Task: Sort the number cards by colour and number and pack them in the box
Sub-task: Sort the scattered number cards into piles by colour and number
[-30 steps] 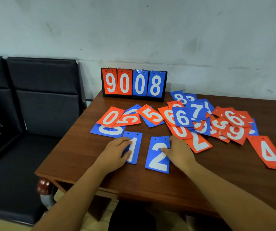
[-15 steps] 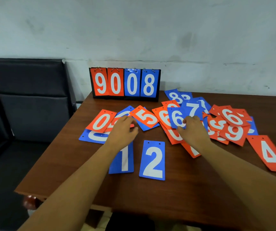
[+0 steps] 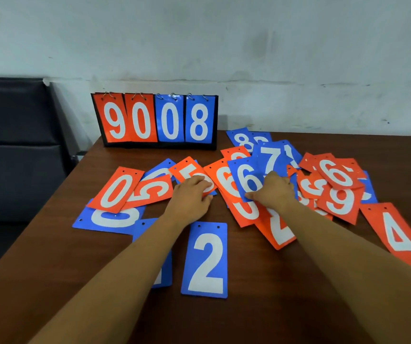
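The number cards [image 3: 341, 202] look thin, flat and light, of a stiff glossy sheet with two small holes at the top edge. I judge that they bend a little without folding, and slide easily over each other and over the smooth table [image 3: 261, 289]. A card lying flat offers no edge from above, so the best hold is probably to press on its face, drag it out of the heap, then pinch a short edge.

Both arms reach forward, palms down, and the hands are apart, with cards and a strip of table between them. The left hand [image 3: 192, 192] lies on the lower end of the red 5 card [image 3: 187, 171], fingers bent over it; whether the thumb is under the edge I cannot tell. The right hand [image 3: 275, 192] lies on the lower part of the blue 6 card [image 3: 246, 180], forefinger stretched along its bottom edge; a real pinch is not visible here either.

The heap spreads under, beyond and to both sides of the hands. Nearer to the person than the hands, between the forearms, lies the blue 2 card [image 3: 205, 260] alone; the blue 1 card [image 3: 145, 229] is mostly hidden under the left forearm. I see no box for certain
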`<state>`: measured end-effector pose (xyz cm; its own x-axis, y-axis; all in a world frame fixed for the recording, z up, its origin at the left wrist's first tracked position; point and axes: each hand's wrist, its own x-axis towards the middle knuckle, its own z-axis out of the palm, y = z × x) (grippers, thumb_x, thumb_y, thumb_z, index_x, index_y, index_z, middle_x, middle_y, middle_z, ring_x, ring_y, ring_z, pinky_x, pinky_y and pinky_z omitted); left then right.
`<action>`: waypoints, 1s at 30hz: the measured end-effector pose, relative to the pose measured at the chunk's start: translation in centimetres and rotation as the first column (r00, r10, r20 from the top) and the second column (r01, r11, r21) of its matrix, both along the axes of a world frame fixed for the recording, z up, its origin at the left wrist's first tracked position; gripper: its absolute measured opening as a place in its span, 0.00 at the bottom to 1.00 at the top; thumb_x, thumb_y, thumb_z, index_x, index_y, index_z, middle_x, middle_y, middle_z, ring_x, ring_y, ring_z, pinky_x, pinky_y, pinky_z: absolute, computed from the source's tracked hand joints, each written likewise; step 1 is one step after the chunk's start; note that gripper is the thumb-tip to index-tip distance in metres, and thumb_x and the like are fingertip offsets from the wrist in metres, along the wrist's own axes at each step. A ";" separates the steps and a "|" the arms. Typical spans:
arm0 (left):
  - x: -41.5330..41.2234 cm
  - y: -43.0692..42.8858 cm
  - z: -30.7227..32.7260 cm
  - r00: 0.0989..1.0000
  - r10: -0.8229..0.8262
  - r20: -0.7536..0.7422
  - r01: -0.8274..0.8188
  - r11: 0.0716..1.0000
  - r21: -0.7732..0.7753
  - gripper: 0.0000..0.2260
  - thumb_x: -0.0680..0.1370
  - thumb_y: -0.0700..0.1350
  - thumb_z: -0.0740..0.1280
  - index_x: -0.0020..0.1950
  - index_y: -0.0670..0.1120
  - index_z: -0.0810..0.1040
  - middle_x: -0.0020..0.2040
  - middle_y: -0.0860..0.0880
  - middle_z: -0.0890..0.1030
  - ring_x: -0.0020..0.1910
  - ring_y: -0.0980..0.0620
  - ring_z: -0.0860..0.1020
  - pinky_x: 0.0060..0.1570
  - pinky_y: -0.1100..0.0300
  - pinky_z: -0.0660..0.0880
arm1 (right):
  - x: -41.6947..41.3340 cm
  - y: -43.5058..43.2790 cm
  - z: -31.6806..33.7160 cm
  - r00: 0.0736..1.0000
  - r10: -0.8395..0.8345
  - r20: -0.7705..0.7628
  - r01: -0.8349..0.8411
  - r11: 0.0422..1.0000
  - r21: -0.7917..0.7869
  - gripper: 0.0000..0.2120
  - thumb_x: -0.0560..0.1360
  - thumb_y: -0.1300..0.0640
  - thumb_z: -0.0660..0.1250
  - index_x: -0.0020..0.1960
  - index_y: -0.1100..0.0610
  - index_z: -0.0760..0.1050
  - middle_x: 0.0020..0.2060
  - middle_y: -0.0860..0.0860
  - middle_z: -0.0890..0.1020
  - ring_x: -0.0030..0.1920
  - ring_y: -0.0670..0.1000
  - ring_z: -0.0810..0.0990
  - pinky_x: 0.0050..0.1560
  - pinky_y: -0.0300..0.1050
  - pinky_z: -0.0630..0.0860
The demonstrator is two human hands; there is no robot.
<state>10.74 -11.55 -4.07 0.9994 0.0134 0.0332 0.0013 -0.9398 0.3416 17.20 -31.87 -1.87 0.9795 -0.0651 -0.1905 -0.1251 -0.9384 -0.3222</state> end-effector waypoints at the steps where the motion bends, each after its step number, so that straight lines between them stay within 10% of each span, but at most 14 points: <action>1: 0.0 0.2 0.0 1.000 -0.006 0.005 0.006 1.000 -0.009 0.21 0.82 0.51 0.63 0.74 0.51 0.69 0.77 0.51 0.65 0.75 0.51 0.64 0.73 0.50 0.61 | 0.1 -0.4 0.2 1.000 -0.003 0.014 0.002 0.997 0.075 0.32 0.71 0.44 0.73 0.67 0.60 0.68 0.64 0.58 0.74 0.65 0.58 0.73 0.59 0.49 0.73; 8: -0.6 -0.3 1.4 0.983 0.079 0.164 -0.038 0.971 -0.235 0.16 0.81 0.52 0.63 0.67 0.49 0.76 0.69 0.52 0.74 0.68 0.54 0.70 0.69 0.53 0.69 | -1.9 -1.6 4.2 0.987 -0.136 0.081 0.052 0.765 0.642 0.05 0.77 0.58 0.68 0.52 0.57 0.76 0.51 0.52 0.78 0.53 0.52 0.79 0.42 0.41 0.73; 12: -1.5 -1.6 3.6 0.985 0.164 -0.060 -0.139 0.533 -0.835 0.21 0.78 0.60 0.66 0.66 0.50 0.76 0.59 0.52 0.82 0.56 0.56 0.82 0.56 0.54 0.80 | -4.6 -0.4 6.1 0.997 0.007 -0.080 0.059 0.623 0.780 0.06 0.75 0.57 0.71 0.50 0.56 0.76 0.44 0.48 0.79 0.42 0.46 0.80 0.36 0.40 0.78; 16: -3.1 -0.9 4.2 0.966 0.223 -0.134 -0.204 0.333 -0.921 0.17 0.76 0.48 0.72 0.63 0.48 0.77 0.55 0.48 0.85 0.51 0.51 0.85 0.50 0.47 0.83 | -6.6 1.3 6.0 0.977 0.198 -0.076 -0.069 0.636 0.769 0.08 0.76 0.52 0.70 0.50 0.56 0.79 0.45 0.51 0.83 0.44 0.49 0.83 0.41 0.44 0.81; 22: -6.8 2.6 3.5 0.919 0.373 -0.131 -0.274 0.361 -0.891 0.08 0.77 0.46 0.72 0.55 0.51 0.77 0.54 0.51 0.84 0.49 0.52 0.85 0.44 0.55 0.83 | -3.7 2.2 3.1 0.975 0.183 0.127 -0.211 0.940 0.267 0.17 0.77 0.47 0.66 0.59 0.58 0.77 0.55 0.55 0.80 0.52 0.51 0.79 0.52 0.45 0.76; 30: -10.1 4.9 2.5 0.886 0.436 -0.158 -0.366 0.447 -0.816 0.12 0.77 0.47 0.71 0.59 0.50 0.76 0.56 0.52 0.83 0.52 0.54 0.83 0.42 0.60 0.82 | -0.8 4.4 1.0 0.979 0.204 0.030 -0.195 0.963 -0.189 0.37 0.72 0.37 0.68 0.72 0.59 0.64 0.71 0.62 0.65 0.72 0.63 0.64 0.68 0.58 0.66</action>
